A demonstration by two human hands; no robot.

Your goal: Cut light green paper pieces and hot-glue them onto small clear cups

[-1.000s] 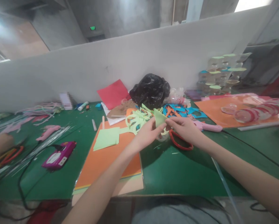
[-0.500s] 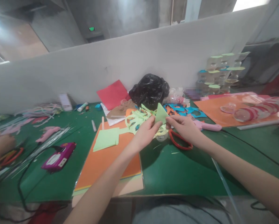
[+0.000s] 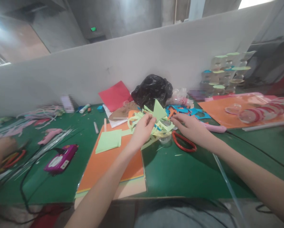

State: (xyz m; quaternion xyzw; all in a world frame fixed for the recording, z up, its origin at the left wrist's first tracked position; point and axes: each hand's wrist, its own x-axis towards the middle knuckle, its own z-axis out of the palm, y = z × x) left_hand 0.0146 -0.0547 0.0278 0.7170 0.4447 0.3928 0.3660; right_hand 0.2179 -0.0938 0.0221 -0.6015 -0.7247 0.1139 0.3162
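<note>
My left hand (image 3: 144, 128) pinches a light green piece of folded paper (image 3: 159, 110) whose pointed corner stands up. To the right of the paper, clear of it, my right hand (image 3: 188, 125) has its fingers loosely stretched, with nothing seen in them. Just below that hand lie scissors with red handles (image 3: 184, 142), their blades hidden. Beneath both hands spreads a heap of light green paper strips (image 3: 138, 122). A stack of light green paper squares (image 3: 108, 141) rests on orange sheets (image 3: 118, 163) at the left of my hands.
Behind the heap sits a black plastic bag (image 3: 153, 90). A pink glue gun (image 3: 213, 127) with a cord lies right. On the left are a purple power box (image 3: 61, 159) and another person's hand (image 3: 4, 147). A striped bottle (image 3: 267, 110) lies far right.
My right hand has let go of the green paper and moved slightly right, its fingers opening. The paper, now in my left hand alone, has shifted a little left and up.
</note>
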